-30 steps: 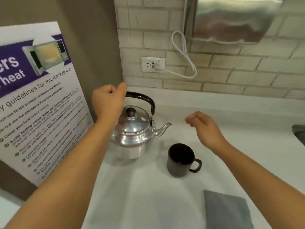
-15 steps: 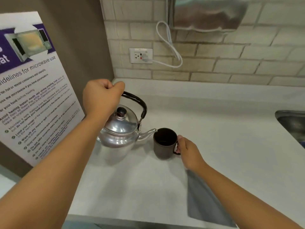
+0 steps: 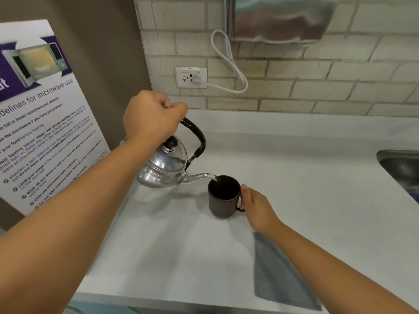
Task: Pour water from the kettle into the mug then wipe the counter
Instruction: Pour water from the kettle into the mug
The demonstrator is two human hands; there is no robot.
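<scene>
Pour step underway: left hand fisted on kettle handle, kettle tilted, spout over mug rim (thin stream visible). Right hand clasps mug handle on counter. Next: level kettle, set down, grab cloth.

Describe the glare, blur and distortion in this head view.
Head view: bright reflections streak the kettle and the steel dispenser; the cloth looks smeared by motion blur; wide-angle distortion bows the brick lines and stretches the left forearm; soft shadows lie beside the mug.
</scene>
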